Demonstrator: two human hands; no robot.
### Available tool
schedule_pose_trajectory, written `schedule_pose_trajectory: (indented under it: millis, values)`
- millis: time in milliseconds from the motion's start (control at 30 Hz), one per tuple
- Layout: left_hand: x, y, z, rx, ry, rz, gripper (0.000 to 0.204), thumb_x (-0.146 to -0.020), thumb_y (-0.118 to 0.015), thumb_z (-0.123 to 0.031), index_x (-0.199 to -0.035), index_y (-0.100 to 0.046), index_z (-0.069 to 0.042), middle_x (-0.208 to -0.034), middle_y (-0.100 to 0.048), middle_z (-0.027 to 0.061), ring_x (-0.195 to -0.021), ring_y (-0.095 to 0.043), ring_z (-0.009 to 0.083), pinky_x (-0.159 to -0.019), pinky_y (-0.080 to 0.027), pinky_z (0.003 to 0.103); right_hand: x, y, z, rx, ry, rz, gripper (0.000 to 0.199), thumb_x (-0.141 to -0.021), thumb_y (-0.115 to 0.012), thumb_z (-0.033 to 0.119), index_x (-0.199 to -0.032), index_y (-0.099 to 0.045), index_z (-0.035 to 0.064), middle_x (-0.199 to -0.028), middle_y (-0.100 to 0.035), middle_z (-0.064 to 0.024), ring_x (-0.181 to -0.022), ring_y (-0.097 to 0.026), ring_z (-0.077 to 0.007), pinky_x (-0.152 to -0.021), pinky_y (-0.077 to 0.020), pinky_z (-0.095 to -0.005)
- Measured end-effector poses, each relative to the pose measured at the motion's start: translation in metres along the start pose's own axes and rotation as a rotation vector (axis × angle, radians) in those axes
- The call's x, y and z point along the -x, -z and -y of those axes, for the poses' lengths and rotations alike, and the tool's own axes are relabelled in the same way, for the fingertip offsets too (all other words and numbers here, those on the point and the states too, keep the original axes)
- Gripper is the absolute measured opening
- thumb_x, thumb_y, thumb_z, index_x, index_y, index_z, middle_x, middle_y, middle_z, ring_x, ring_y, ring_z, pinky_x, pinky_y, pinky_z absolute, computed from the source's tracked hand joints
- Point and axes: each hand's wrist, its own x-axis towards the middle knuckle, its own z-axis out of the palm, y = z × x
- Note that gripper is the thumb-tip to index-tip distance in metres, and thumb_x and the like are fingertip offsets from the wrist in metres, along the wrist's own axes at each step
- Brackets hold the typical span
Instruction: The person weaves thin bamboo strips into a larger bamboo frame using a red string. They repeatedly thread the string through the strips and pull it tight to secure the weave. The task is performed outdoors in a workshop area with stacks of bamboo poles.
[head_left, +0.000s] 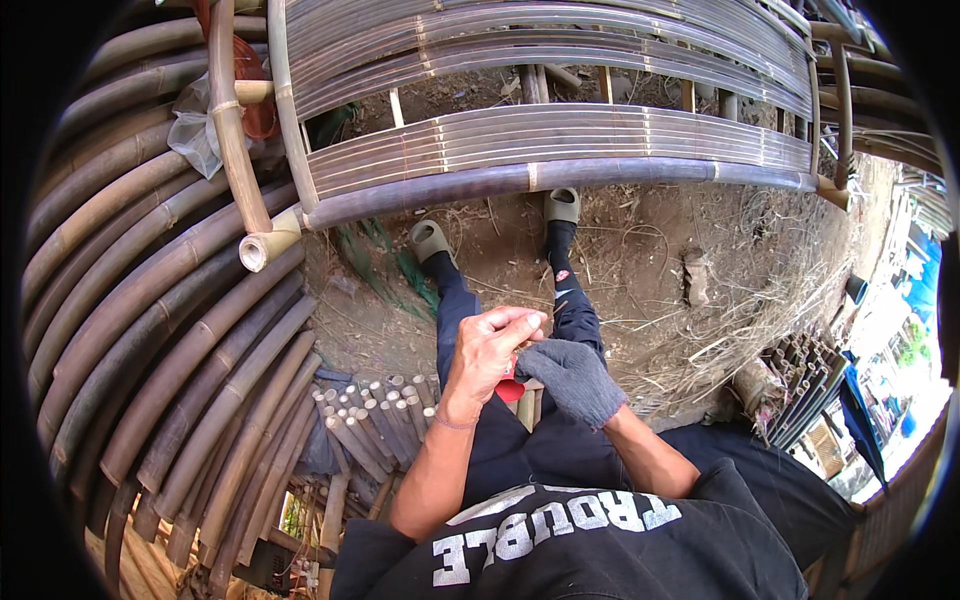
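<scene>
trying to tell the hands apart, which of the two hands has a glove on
The right hand wears a dark grey knit glove; the left hand is bare, with a thin band at the wrist. Both meet around a small red thing.

The right hand (572, 378) wears a grey knitted cloth glove, matt and nubbly, while the left hand (490, 350) is bare; pinched between them is a small red piece (510, 385) that looks like smooth plastic, though it is mostly hidden. Just left of the left hand stands a bundle of cut bamboo sticks (370, 415), dull grey-brown with pale raw ends. Farther left lie thick bamboo poles (180, 330), smooth and faintly glossy. Beyond the hands, a bench of split bamboo slats (560, 140) shows a satin sheen. Under the hands, the ground (640, 260) is rough dry earth with straw.
</scene>
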Motion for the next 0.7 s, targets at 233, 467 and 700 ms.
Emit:
schedule_pose_trajectory:
  millis: [233, 467, 700]
  values:
    - [0.005, 0.009, 0.008, -0.015, 0.036, -0.009, 0.026, -0.092, -0.073, -0.020, -0.103, -0.074, 0.004, -0.094, -0.073, 0.0096, -0.084, -0.068, 0.0142, -0.078, -0.054, 0.028, -0.006, 0.000, -0.001, 0.036, -0.066, 0.029, 0.035, -0.094, -0.060, 0.036, -0.097, -0.071, 0.0028, -0.077, -0.069, -0.0132, -0.069, -0.066, -0.0213, -0.067, -0.0512, -0.0360]
    - [-0.007, 0.045, 0.044, -0.083, -0.165, -0.046, 0.020, -0.097, -0.067, -0.019, -0.098, -0.069, 0.000, -0.095, -0.070, 0.0054, -0.093, -0.064, 0.0120, -0.087, -0.050, 0.028, -0.039, -0.010, -0.020, 0.152, 0.036, 0.233, 0.038, -0.091, -0.064, 0.033, -0.115, -0.065, 0.0039, -0.102, -0.071, -0.0180, -0.090, -0.071, -0.0321, -0.078, -0.0548, -0.0406]
    - [0.016, 0.184, 0.137, -0.031, -0.017, -0.399, 0.023, -0.100, -0.063, -0.023, -0.103, -0.066, 0.000, -0.091, -0.065, 0.0032, -0.075, -0.063, 0.0077, -0.067, -0.058, 0.025, -0.173, -0.017, -0.042, 0.892, -0.047, -0.401, 0.051, -0.088, -0.065, 0.028, -0.135, -0.052, 0.0126, -0.111, -0.065, -0.0233, -0.101, -0.064, -0.0449, -0.086, -0.0536, -0.0489]
